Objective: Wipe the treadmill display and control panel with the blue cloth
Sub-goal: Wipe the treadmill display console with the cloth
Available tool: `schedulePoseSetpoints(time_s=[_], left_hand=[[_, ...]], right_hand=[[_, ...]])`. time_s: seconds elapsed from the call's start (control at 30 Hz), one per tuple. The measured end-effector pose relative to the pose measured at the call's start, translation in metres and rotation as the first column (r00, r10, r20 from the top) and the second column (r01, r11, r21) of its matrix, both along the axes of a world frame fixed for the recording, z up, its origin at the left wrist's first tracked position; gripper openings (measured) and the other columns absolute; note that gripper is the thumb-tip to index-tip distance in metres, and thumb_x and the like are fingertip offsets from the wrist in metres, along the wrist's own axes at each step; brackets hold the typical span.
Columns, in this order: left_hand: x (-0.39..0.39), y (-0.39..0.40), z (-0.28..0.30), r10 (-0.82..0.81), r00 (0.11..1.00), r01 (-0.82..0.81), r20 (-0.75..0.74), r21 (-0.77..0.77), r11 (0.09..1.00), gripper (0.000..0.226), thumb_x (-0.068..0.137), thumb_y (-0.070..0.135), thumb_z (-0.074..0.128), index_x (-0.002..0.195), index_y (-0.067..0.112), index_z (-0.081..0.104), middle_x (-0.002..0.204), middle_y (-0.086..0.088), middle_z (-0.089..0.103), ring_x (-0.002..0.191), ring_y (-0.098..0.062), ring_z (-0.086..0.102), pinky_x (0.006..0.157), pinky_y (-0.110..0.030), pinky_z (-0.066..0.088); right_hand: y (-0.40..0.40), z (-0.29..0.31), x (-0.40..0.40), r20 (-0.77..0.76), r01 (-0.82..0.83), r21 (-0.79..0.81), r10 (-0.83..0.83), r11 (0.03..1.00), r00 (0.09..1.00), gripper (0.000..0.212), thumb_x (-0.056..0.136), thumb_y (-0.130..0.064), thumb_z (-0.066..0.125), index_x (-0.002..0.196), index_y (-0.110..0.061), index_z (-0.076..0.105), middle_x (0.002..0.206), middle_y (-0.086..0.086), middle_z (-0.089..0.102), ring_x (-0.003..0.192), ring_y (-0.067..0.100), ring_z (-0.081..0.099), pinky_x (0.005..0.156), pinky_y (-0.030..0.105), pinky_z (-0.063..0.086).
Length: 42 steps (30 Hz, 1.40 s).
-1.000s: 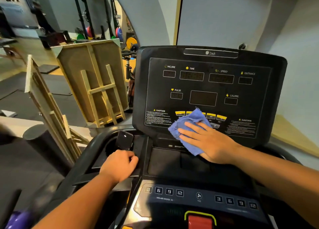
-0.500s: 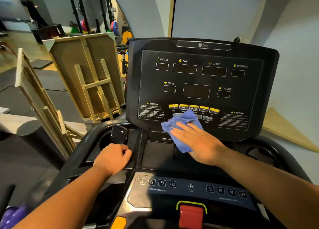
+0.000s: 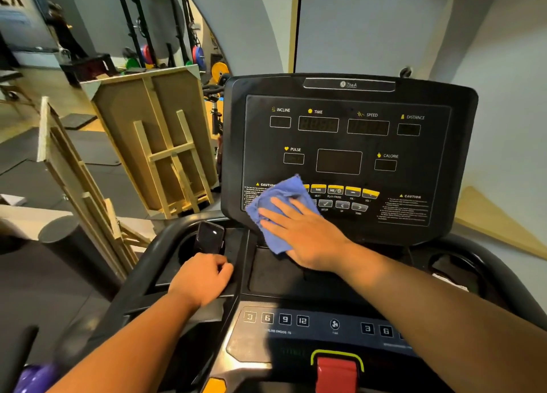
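Note:
The black treadmill display (image 3: 349, 144) stands upright ahead, with dark readouts and a row of yellow buttons (image 3: 352, 190) low on its face. My right hand (image 3: 305, 235) lies flat on the blue cloth (image 3: 275, 197), pressing it against the display's lower left, over the left caution label and the leftmost buttons. My left hand (image 3: 204, 277) is closed on the console's left edge beside the cup holder. The lower control panel (image 3: 296, 321) with number keys sits below my arms, a red stop tab (image 3: 337, 372) at its bottom.
A black phone (image 3: 209, 237) stands in the left cup holder. Wooden frames (image 3: 154, 138) lean to the left of the treadmill. Weight plates and racks (image 3: 177, 52) fill the far left. A second cup holder (image 3: 453, 268) is at right.
My right hand has slid the blue cloth leftward along the bottom of the display, from the middle buttons to the left caution label. My left hand has stayed put.

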State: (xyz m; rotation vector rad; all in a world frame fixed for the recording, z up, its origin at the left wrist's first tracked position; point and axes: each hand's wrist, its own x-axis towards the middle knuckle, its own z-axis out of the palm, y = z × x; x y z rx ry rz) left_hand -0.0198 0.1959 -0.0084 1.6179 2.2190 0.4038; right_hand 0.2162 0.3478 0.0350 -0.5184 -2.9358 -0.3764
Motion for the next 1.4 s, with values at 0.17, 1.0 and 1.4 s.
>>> schedulePoseSetpoints(time_s=[0.17, 1.0, 1.4], left_hand=[[-0.001, 0.000, -0.001, -0.013, 1.000, 0.013, 0.002, 0.000, 1.000, 0.039, 0.097, 0.041, 0.046, 0.074, 0.020, 0.068, 0.067, 0.000, 0.069, 0.066, -0.013, 0.065, 0.070, -0.038, 0.057], [-0.002, 0.003, -0.001, 0.005, 1.000, -0.006, 0.008, 0.095, 0.995, 0.036, 0.092, 0.045, 0.048, 0.076, 0.017, 0.064, 0.068, 0.004, 0.067, 0.067, -0.011, 0.064, 0.064, -0.022, 0.048], [-0.003, 0.005, -0.003, 0.015, 1.000, -0.015, -0.001, 0.114, 0.993, 0.034, 0.090, 0.048, 0.048, 0.084, 0.019, 0.065, 0.073, 0.005, 0.070, 0.073, -0.010, 0.067, 0.071, -0.025, 0.053]], right_hand=[[0.024, 0.029, -0.014, -0.112, 0.064, 0.120, -0.050, 0.991, 0.992, 0.069, 0.090, -0.028, 0.055, 0.155, -0.019, 0.034, 0.165, 0.003, 0.025, 0.154, 0.029, 0.015, 0.123, 0.048, 0.013], [0.053, 0.077, -0.060, -0.358, 0.410, 0.176, -0.330, 0.895, 0.873, 0.085, 0.089, -0.041, 0.055, 0.160, -0.017, 0.015, 0.169, 0.009, 0.008, 0.154, 0.038, -0.003, 0.123, 0.056, 0.005], [0.084, 0.100, -0.022, -0.553, 0.664, 0.004, -0.551, 0.748, 0.625, 0.074, 0.097, -0.047, 0.024, 0.160, -0.011, 0.009, 0.168, 0.014, 0.007, 0.154, 0.036, -0.002, 0.124, 0.055, 0.007]])
